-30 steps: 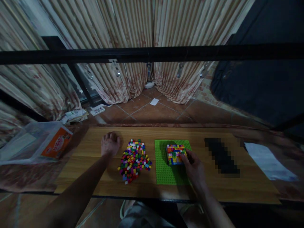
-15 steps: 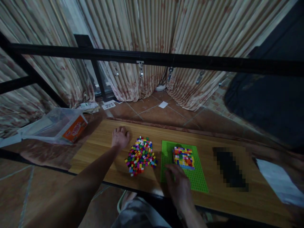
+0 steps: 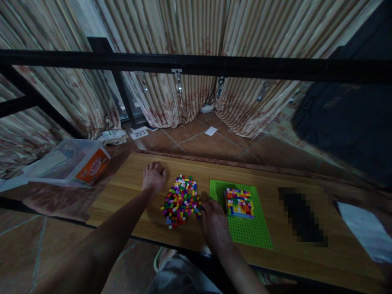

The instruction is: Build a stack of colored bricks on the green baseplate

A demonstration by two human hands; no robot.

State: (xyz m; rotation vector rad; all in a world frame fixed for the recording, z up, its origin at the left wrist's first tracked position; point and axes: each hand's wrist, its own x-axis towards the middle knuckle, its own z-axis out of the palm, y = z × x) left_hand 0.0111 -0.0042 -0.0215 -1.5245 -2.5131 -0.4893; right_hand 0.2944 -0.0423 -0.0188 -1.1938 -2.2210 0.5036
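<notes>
A loose pile of small coloured building bricks [image 3: 180,202] lies on the wooden table. To its left, my left hand [image 3: 154,177] rests on the tabletop, palm down and fingers slightly bent, with nothing seen in it. At the pile's right edge is my right hand [image 3: 216,223]. Its fingers are drawn together at the outermost bricks, and their tips are too small and dim to show what is between them. A green baseplate [image 3: 249,234] lies to the right of that hand, which covers its left edge. On the plate sits a block of multicoloured bricks [image 3: 239,203] built up in rows.
A dark pixelated patch [image 3: 303,218] lies on the table [image 3: 275,261] right of the baseplate, with a white paper sheet [image 3: 366,230] farther right. A clear plastic bin [image 3: 65,163] with an orange label stands left. A black rail [image 3: 196,64] crosses before the curtains.
My right hand has moved left and slightly up, from the baseplate's near left part to the brick pile's edge. My left hand stays in place. The view has shifted slightly.
</notes>
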